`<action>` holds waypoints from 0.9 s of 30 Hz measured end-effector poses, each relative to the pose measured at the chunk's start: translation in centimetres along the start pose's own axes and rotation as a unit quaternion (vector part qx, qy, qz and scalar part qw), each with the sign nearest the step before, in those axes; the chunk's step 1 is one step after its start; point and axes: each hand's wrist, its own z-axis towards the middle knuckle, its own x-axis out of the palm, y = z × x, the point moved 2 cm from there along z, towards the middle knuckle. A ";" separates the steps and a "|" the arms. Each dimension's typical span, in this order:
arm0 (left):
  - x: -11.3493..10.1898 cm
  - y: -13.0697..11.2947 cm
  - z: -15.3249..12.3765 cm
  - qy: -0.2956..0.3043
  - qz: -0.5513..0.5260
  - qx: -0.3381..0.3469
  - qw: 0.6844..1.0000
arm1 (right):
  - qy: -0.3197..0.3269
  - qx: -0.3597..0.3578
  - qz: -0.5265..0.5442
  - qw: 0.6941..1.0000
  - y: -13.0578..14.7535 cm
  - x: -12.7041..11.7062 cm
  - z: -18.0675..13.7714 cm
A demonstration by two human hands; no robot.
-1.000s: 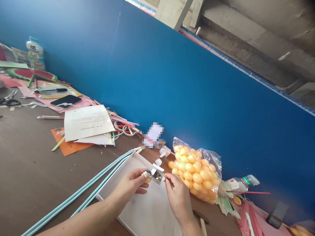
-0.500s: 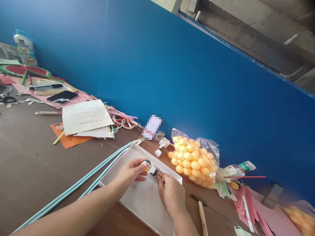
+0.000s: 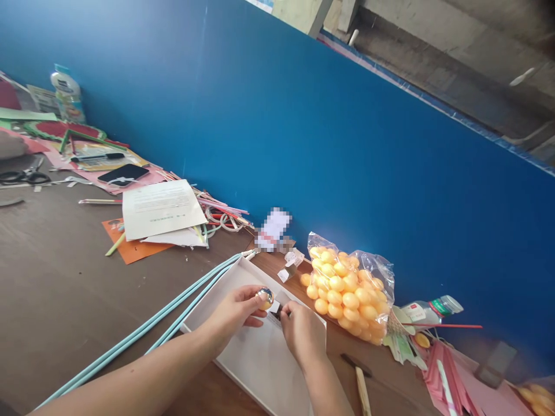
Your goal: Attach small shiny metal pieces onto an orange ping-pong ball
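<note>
A round two-tone ball, mirror-bright metallic above and yellow below, is held by the left hand; it is pinched between the thumb and the forefinger, while the remaining fingers are loosely curled and spaced apart beneath it. Just beside the ball, a small box with a pale flap and dark contents is met by the right hand. The fingers of this hand are bent and bunched at the box; whether a piece is pinched there cannot be told. Both hands are positioned over a shallow white tray with a smooth flat floor, straight walls and square corners. The tray is set at an angle on the dull brown tabletop. Its left edge is flanked by slender, smooth, light-blue cords with whitish ends. To the right, glossy yellow balls are contained in a crinkled transparent bag. A hammer with a pale wooden handle and a dark head is placed near the right forearm. Farther left, an orange card is partly covered by a printed sheet.
</note>
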 end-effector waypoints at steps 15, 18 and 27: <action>-0.1 0.5 0.3 0.085 -0.238 -0.097 0.963 | 0.030 -0.012 0.047 0.998 -0.5 0.0 0.2; -0.2 0.6 0.3 0.076 -0.240 -0.104 0.962 | 0.033 0.000 0.057 0.998 -0.5 0.0 0.3; -0.2 0.8 0.3 0.081 -0.216 -0.091 0.969 | 0.017 -0.021 0.039 0.999 -0.2 0.1 0.5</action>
